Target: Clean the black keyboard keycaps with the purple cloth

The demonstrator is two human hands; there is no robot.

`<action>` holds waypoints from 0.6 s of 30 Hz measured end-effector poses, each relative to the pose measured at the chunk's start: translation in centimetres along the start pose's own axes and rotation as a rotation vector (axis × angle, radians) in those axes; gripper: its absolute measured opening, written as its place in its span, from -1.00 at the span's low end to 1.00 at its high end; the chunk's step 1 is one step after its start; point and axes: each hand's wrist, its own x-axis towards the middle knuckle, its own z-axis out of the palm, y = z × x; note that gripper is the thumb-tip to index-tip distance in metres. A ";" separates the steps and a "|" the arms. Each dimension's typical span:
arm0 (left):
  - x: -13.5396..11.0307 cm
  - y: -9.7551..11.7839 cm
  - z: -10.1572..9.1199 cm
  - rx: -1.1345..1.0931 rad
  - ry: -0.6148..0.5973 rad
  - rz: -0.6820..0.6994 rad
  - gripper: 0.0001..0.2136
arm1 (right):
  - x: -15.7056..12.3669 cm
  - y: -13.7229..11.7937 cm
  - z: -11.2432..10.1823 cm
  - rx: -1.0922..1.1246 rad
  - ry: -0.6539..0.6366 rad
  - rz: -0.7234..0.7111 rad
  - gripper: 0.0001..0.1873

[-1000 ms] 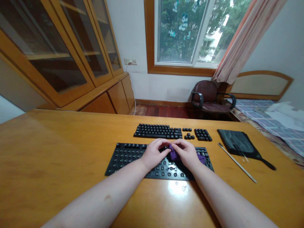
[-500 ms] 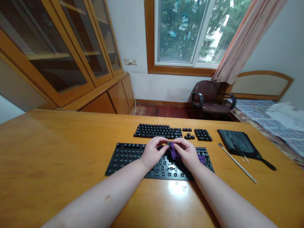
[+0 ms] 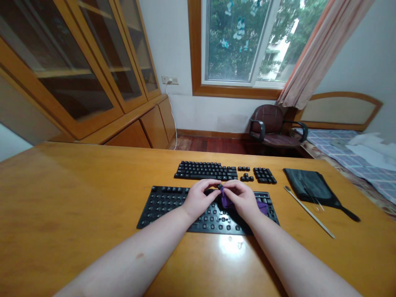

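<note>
A black keyboard base (image 3: pixel 167 204) with its keycaps off lies on the wooden desk (image 3: pixel 77 198). Both hands hover over its middle. My left hand (image 3: pixel 199 199) pinches a small black keycap (image 3: pixel 220 187) between thumb and fingers. My right hand (image 3: pixel 243 197) is closed on a purple cloth (image 3: pixel 227 202) and presses it against that keycap. A tail of the cloth shows beside my right wrist. Behind the base, the removed keycaps (image 3: pixel 206 170) are laid out in keyboard order.
A black pouch (image 3: pixel 309 185) and a thin metal rod (image 3: pixel 307 211) lie on the desk at the right. A black-handled tool (image 3: pixel 348 213) sits by the pouch. Wooden cabinets stand at the left, a chair (image 3: pixel 274 128) and a bed beyond the desk.
My hands have lifted slightly and the fingertips have shifted, so the black keycap now shows between them against the cloth. Everything else on the desk is unmoved.
</note>
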 end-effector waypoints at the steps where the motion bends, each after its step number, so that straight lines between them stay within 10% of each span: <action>1: 0.0 0.0 0.0 0.005 0.007 0.003 -0.79 | 0.0 -0.1 0.0 0.003 -0.004 -0.004 -0.93; 18: 0.0 -0.2 0.2 -0.111 0.006 -0.033 -0.84 | 0.2 -0.9 -0.2 -0.030 -0.008 0.012 -0.89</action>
